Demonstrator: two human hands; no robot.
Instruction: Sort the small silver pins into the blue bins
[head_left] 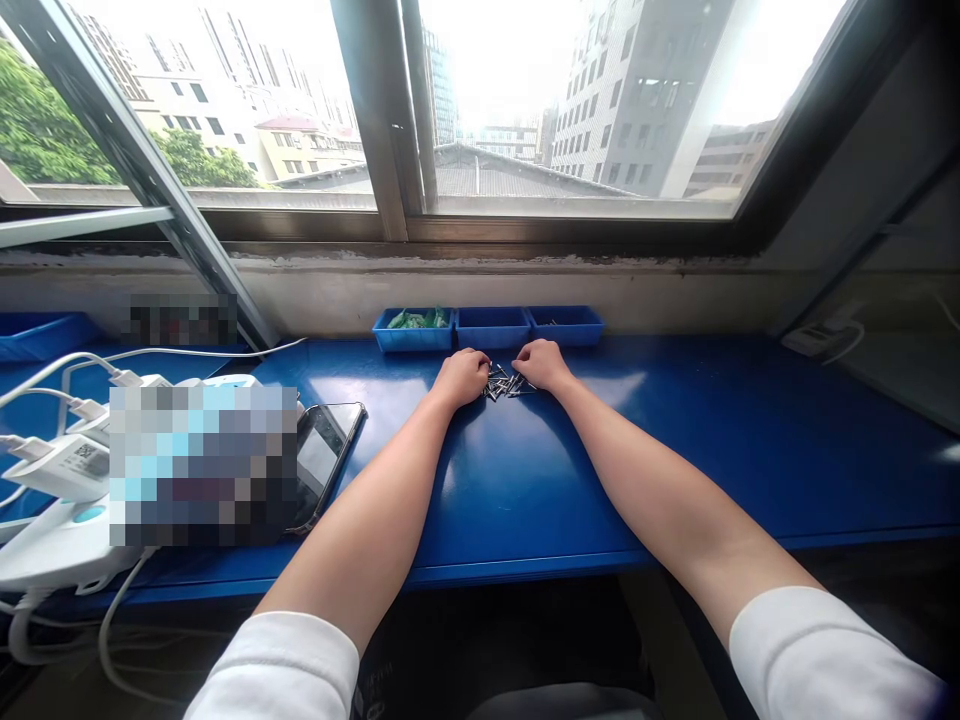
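Observation:
A small pile of metal screws (502, 384) lies on the blue tabletop between my two hands. My left hand (465, 376) is at the pile's left edge, its fingers curled together; whatever they grip is too small to make out. On the other side, my right hand (544, 364) reaches over the pile's right edge with fingers bent inward and the tips close together. What those tips hold, if anything, cannot be made out. Just behind the hands stand three blue bins: the left bin (384, 338) contains green material, beside it are a middle bin (493, 330) and a right bin (568, 328) with a few small dark pieces.
A smartphone (328, 460) lies left of my left forearm. Further left, a white power strip (60, 545) holds several chargers and cables, next to a blurred-out area. Another blue tray (45, 338) sits at the far left. The window wall (330, 300) bounds the blue table (510, 500) behind.

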